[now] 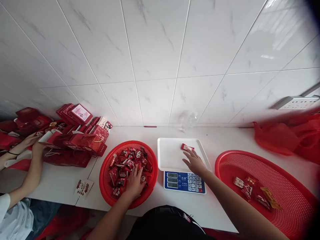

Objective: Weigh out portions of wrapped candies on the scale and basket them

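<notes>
Red boxes (100, 135) are crowded leftmost; near the counter's (215, 133) front edge, wrapped sweets (125, 163) in a round basket (103, 188) are touched by the left hand (135, 184), fingers loosely spread; and here, toward the scale tray's (168, 153) back edge, one red packet (187, 147) is laid at the right hand's (195, 162) wide-spread fingertips, open room behind.

The left hand (135, 184) hides some wrapped sweets (124, 173); the left edge crops a co-worker (18, 216).
</notes>
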The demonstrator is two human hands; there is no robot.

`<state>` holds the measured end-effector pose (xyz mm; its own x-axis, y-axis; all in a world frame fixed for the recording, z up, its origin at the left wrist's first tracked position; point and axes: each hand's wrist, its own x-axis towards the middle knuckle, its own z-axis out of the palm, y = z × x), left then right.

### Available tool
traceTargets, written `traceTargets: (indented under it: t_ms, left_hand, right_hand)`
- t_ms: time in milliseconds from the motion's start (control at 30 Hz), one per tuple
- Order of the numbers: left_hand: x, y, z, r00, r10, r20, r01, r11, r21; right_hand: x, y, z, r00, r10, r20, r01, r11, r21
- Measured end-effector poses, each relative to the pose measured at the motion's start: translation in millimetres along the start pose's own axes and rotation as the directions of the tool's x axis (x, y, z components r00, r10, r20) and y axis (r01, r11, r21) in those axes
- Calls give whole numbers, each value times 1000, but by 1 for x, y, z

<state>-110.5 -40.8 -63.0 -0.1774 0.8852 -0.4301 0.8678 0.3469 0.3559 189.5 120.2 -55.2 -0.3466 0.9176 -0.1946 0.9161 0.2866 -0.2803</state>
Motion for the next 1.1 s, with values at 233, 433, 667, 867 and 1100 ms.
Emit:
traceTargets:
  t_ms: [233,433,667,867,1100]
  left_hand:
    - [34,4,5,998,43,39,-49,981,186]
    - [44,3,-3,989,86,-120,-98,990,-97]
    - [33,-11,-36,981,-77,-176,-32,836,-547]
    - [12,-13,-57,928,-367,59,141,199,-970]
    - [-4,5,-64,927,-325,187,178,-59,-982]
  right_hand:
    - [-59,-1,8,997,38,-60,-19,956,292]
    - [-89,2,9,991,79,-107,-31,922,385]
    - [-96,-10,-2,983,54,-176,39,870,491]
    - [-90,-40,0,997,-63,-52,81,856,511]
    - [-90,-66,-2,987,-148,61,81,788,611]
